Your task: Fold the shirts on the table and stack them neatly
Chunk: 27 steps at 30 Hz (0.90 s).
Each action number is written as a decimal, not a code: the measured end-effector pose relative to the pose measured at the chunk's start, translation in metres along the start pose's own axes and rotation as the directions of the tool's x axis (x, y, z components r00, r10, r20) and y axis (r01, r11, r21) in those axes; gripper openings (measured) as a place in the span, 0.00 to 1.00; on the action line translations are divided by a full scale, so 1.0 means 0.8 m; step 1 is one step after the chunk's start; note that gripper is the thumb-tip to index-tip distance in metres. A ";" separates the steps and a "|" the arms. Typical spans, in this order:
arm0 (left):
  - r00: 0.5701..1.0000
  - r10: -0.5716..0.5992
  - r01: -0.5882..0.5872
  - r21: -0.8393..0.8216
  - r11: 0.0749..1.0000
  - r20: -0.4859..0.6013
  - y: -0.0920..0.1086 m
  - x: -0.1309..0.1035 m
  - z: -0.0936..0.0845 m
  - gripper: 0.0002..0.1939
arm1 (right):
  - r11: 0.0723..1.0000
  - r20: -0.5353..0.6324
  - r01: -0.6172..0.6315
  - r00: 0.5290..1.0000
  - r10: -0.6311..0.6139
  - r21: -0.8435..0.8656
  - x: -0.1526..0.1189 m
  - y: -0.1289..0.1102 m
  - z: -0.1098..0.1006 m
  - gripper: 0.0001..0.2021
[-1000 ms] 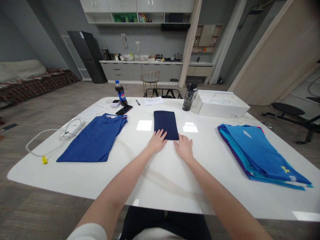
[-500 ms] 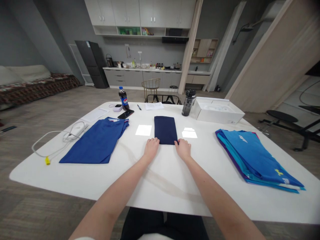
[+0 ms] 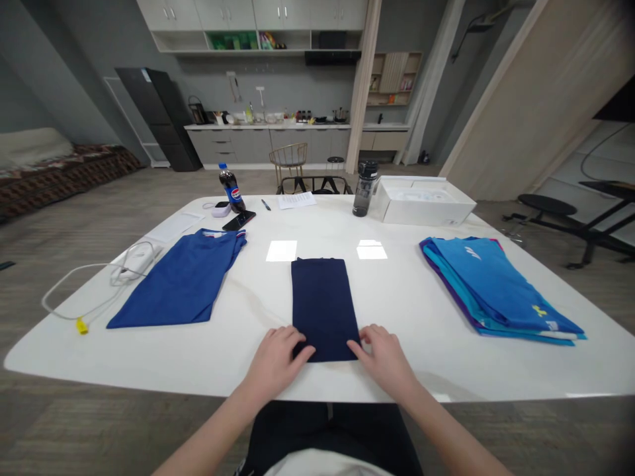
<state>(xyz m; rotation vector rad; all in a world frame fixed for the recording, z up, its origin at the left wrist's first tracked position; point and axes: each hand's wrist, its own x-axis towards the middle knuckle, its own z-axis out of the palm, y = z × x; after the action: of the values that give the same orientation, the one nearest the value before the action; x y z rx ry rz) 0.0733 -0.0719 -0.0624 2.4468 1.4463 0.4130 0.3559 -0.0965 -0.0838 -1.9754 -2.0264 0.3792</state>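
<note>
A folded dark navy cloth [image 3: 325, 304] lies flat on the white table near its front edge, longer front to back than it is wide. At its near left corner, my left hand [image 3: 280, 357] grips the cloth, thumb on top and fingers curled at the side. My right hand [image 3: 384, 360] holds the near right corner, with the thumb over the edge. To the left lies a folded blue shirt [image 3: 181, 281] with striped trim. On the right rests a stack of folded blue, teal and purple shirts [image 3: 496, 284].
Toward the back stand a cola bottle [image 3: 232, 190], a dark tumbler [image 3: 364, 190] and an open white box [image 3: 426, 203]. A phone [image 3: 239, 220], a pen [image 3: 266, 205] and papers [image 3: 296, 200] lie nearby. A white cable [image 3: 74, 270] with an adapter is at the left edge.
Both hands and the navy cloth have come nearer to me, toward the front edge of the table. The camera view has shifted a little.
</note>
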 end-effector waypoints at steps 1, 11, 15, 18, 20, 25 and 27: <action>0.997 -0.051 0.050 -0.016 0.999 -0.056 -0.006 0.018 -0.001 0.15 | 1.000 -0.033 -0.018 0.999 0.018 0.017 0.016 0.002 -0.002 0.17; 0.879 -0.473 0.474 -0.019 0.880 0.054 -0.080 0.257 -0.019 0.29 | 0.942 0.150 -0.323 0.940 0.307 0.093 0.256 -0.024 -0.037 0.32; 0.889 -0.442 0.448 -0.025 0.894 0.119 -0.093 0.273 -0.011 0.23 | 0.941 0.180 -0.337 0.927 0.329 0.019 0.276 -0.032 -0.025 0.32; 0.894 -0.426 0.432 -0.017 0.902 0.136 -0.100 0.273 -0.002 0.19 | 0.963 0.143 -0.271 0.952 0.269 -0.010 0.270 -0.032 -0.014 0.25; 0.898 -0.414 0.420 -0.009 0.908 0.146 -0.100 0.270 0.001 0.16 | 0.975 0.122 -0.224 0.967 0.222 -0.002 0.262 -0.027 -0.009 0.21; 0.926 -0.352 0.352 0.019 0.936 0.138 -0.075 0.240 0.005 0.13 | 0.997 0.060 -0.065 0.996 0.062 0.041 0.224 -0.004 -0.006 0.19; 0.943 -0.311 0.309 0.036 0.951 0.122 -0.057 0.223 0.010 0.13 | 0.995 0.037 -0.039 0.999 0.036 0.091 0.201 0.007 -0.006 0.17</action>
<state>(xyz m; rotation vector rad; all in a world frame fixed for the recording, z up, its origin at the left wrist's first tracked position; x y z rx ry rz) 0.1216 0.1059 -0.0674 2.1586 1.7441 0.1745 0.3596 0.0646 -0.0786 -1.9669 -1.9589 0.5095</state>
